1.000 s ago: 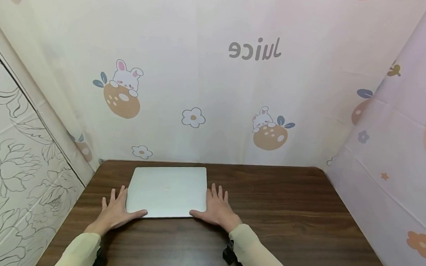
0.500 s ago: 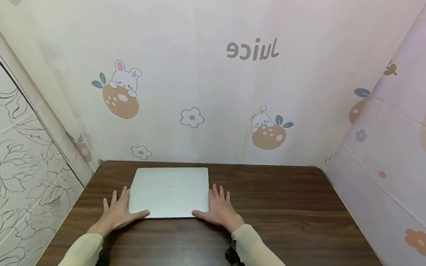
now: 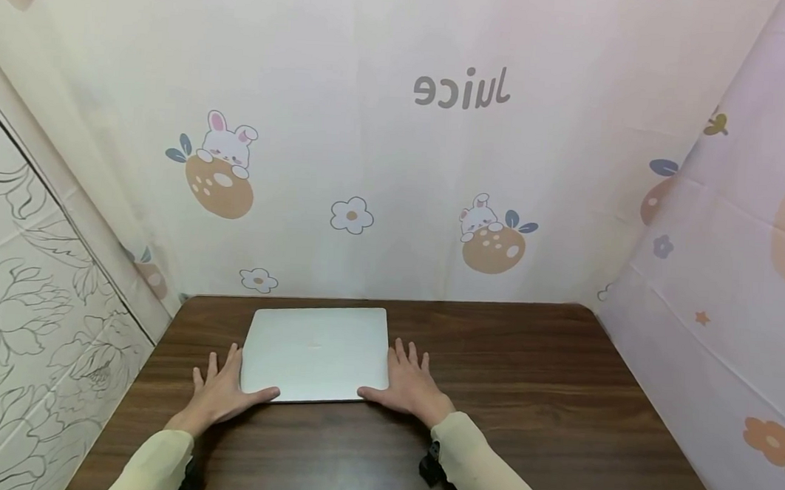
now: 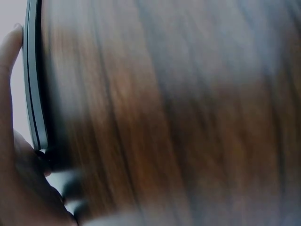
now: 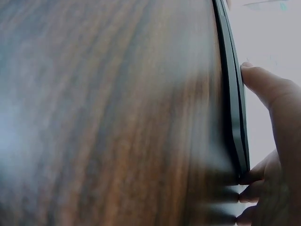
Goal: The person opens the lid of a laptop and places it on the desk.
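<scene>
A closed silver laptop (image 3: 313,352) lies flat on the dark wood-grain table (image 3: 525,385), left of the middle. My left hand (image 3: 218,397) rests at its left side, fingers spread and mostly straight, the thumb along the front edge. On the opposite side my right hand (image 3: 412,387) mirrors it, its thumb at the front right corner and its fingers along the right side. In the left wrist view the laptop's dark front edge (image 4: 34,84) runs beside the thumb. From the right wrist, the thumb touches the lid near that edge (image 5: 233,89), with fingertips at the corner.
Behind the table hangs a pale curtain (image 3: 398,142) printed with rabbits, fruit and flowers. More printed cloth (image 3: 710,291) borders the right side, and a line-drawn floral panel (image 3: 22,314) stands on the left.
The laptop has slid a little to the right along the table, with both hands moving along with it. The head view has shifted slightly.
</scene>
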`<control>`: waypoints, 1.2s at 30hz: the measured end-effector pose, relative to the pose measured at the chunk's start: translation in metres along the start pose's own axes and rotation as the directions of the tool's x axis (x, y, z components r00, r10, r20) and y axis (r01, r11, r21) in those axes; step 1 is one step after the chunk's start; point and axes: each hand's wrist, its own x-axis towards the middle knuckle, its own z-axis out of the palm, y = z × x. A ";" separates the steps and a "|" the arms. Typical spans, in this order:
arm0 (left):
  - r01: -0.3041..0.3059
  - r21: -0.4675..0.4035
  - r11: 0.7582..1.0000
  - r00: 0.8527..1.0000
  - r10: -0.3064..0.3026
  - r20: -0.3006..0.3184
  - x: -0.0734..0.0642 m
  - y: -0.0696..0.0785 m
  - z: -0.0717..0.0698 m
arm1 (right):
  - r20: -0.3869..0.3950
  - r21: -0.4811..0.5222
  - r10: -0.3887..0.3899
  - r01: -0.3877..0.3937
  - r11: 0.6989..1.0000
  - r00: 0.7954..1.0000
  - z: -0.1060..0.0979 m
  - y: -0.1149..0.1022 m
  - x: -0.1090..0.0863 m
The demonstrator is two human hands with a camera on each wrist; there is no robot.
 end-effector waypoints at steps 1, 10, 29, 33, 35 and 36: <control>0.001 0.001 1.000 1.000 -0.001 0.004 0.000 0.001 0.000 | -0.001 0.000 0.002 -0.002 1.000 1.000 0.000 0.001 0.000; 0.010 -0.005 1.000 0.999 -0.010 0.032 0.002 0.009 0.004 | -0.002 -0.001 0.006 -0.006 1.000 1.000 -0.001 0.011 -0.003; 0.023 -0.002 1.000 0.998 -0.023 0.063 -0.002 0.021 0.008 | -0.014 0.001 0.009 -0.009 1.000 1.000 -0.006 0.020 -0.009; 0.025 0.007 1.000 0.998 -0.026 0.063 -0.001 0.022 0.010 | -0.022 0.003 0.003 -0.003 1.000 1.000 -0.005 0.023 -0.011; 0.026 0.010 1.000 0.998 -0.027 0.065 -0.001 0.023 0.011 | -0.023 0.003 0.003 -0.003 1.000 1.000 -0.005 0.024 -0.011; 0.027 0.011 1.000 0.998 -0.028 0.065 0.000 0.024 0.011 | -0.027 0.004 0.001 -0.001 1.000 1.000 -0.005 0.025 -0.012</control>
